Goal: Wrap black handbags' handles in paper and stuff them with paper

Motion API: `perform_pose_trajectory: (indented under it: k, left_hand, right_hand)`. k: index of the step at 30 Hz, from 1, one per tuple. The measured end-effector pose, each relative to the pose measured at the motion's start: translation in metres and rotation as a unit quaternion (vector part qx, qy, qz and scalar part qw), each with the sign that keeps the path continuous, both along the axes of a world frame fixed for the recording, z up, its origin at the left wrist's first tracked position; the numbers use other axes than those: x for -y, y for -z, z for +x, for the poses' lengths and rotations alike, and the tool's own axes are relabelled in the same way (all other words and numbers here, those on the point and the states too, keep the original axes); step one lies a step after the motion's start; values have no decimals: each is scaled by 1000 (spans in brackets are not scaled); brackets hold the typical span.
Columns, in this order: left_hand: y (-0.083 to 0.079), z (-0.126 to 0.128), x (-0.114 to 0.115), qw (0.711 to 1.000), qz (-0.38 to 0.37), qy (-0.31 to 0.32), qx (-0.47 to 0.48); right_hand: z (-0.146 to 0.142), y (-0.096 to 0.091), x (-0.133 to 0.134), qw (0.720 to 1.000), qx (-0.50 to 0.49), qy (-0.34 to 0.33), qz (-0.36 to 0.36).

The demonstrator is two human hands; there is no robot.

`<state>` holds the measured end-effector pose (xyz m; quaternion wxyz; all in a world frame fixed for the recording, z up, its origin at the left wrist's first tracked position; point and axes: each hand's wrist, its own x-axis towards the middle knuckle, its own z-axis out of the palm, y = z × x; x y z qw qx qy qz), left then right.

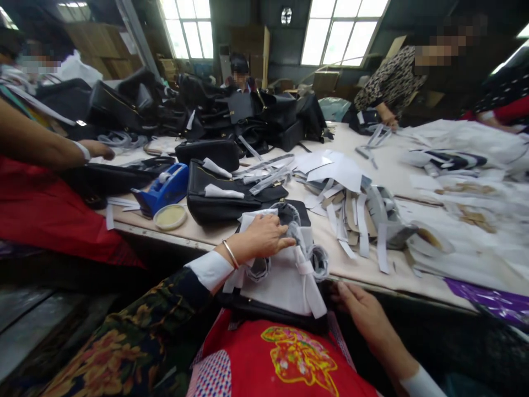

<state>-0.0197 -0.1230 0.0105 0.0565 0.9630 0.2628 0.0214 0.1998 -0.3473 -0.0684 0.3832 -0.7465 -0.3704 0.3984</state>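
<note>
In front of me a black bag [273, 307] leans against the table edge, its front covered with white paper [270, 289]. A handle [293, 212] wrapped in clear film arches over it, with wrapped rings [319, 262] at its lower ends and a white strip around its right side. My left hand [260, 238] lies across the upper part of the paper and handle, thumb stretched out and fingers slightly bent. Beside the bag's right edge is my right hand [363, 309], fingers loosely apart; its fingertips are partly lost in shadow, and I cannot tell whether they touch the bag.
Another black bag [215, 198] lies just beyond, near a blue tape dispenser [163, 190] and a round dish [169, 216]. To the right are paper strips [359, 220] and a grey tape dispenser [382, 207]. Black bags [248, 110] are piled behind. Co-workers' hands [387, 116] work around the table.
</note>
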Motion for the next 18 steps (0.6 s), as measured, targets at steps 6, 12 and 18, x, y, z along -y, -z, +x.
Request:
perform_pose_trajectory:
  k: [6,12,18]
  left_hand:
    - [9,1,-2,999,3,-15,28]
    - [-8,-3,29,993,61,-49,90]
    - [-4,-47,98,980,36,168,104]
  right_hand:
    - [-34,34,8,985,-166,-47,9]
    - [-24,19,-6,995,-82,-39,30]
    - [-27,26,6,951,-307,-26,12]
